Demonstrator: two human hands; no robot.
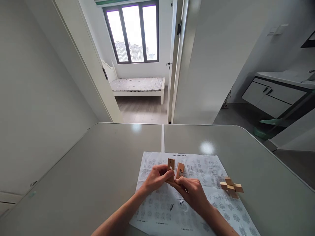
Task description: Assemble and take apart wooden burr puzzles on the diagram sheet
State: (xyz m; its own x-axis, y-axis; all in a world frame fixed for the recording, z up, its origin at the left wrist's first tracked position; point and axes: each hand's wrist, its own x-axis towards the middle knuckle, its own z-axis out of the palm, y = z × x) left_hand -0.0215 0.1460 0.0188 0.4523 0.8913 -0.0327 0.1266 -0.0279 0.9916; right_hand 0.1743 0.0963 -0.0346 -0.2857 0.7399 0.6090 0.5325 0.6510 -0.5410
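My left hand is closed around an upright wooden puzzle piece with a dark mark near its top. Just to the right, a second notched wooden piece stands tilted behind my fingers. My right hand is closed close against the left, its fingertips at the lower end of the pieces. Between the hands a further bit of wood shows low down; my fingers hide most of it. Both hands are above a printed instruction sheet covered in small diagrams.
An assembled cross-shaped wooden puzzle rests at the sheet's right edge. The grey table has a seam down its middle. Beyond its far edge are a doorway, a bed and a window. A white cabinet stands at the right.
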